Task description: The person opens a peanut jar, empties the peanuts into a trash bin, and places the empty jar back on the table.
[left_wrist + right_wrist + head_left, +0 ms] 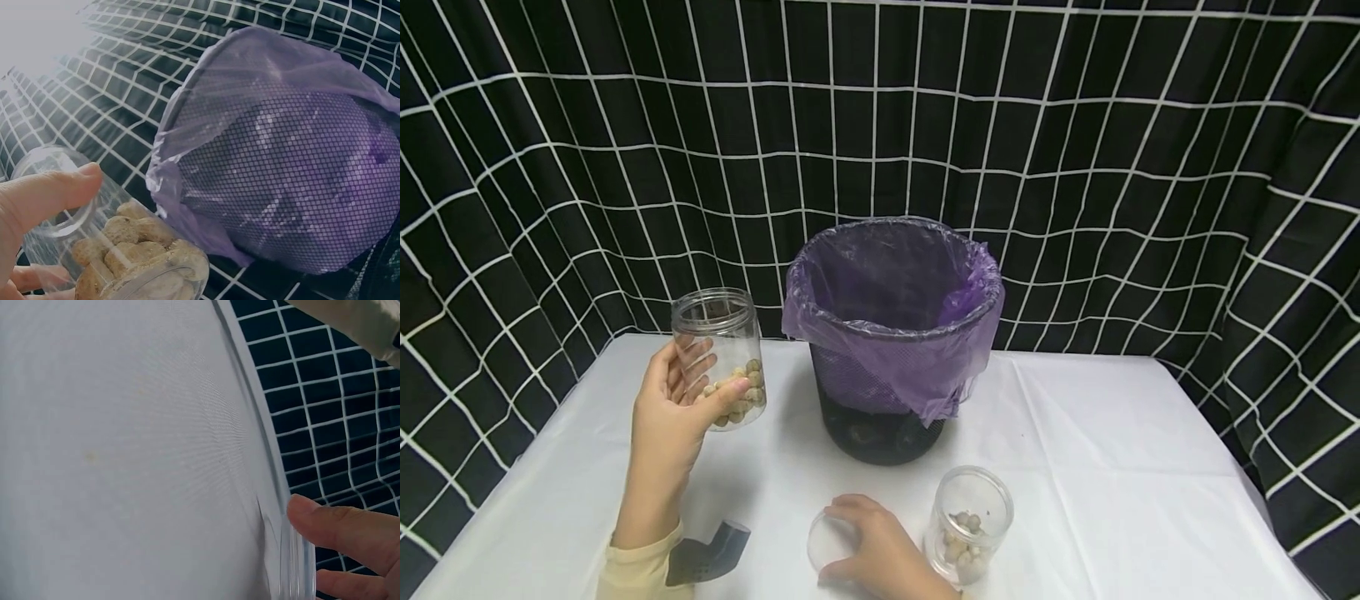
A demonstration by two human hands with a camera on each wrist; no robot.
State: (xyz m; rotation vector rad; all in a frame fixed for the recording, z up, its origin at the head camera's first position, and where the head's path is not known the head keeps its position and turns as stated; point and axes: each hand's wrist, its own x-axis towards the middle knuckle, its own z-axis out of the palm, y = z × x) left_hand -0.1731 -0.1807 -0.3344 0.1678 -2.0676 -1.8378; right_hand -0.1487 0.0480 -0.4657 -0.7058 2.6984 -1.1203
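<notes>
My left hand (pixel 673 417) grips an uncapped clear plastic jar (pixel 730 333) above the table, left of the bin; it stands nearly upright. Tan, lumpy pieces like unshelled peanuts (pixel 128 247) fill its lower part. My thumb lies along the jar's side in the left wrist view. At the front of the table, my right hand (pixel 876 546) holds a round clear lid (pixel 829 542) by its edge, thumb and fingers on opposite sides. The lid's ribbed rim (pixel 297 569) shows beside the thumb in the right wrist view.
A black mesh bin (pixel 880 429) with a purple bag (pixel 910 367) over its rim stands mid-table. A second clear jar (pixel 973 500), holding similar pieces, stands right of my right hand. White cloth (pixel 1097 467) covers the table; a black gridded curtain (pixel 1030 133) surrounds it.
</notes>
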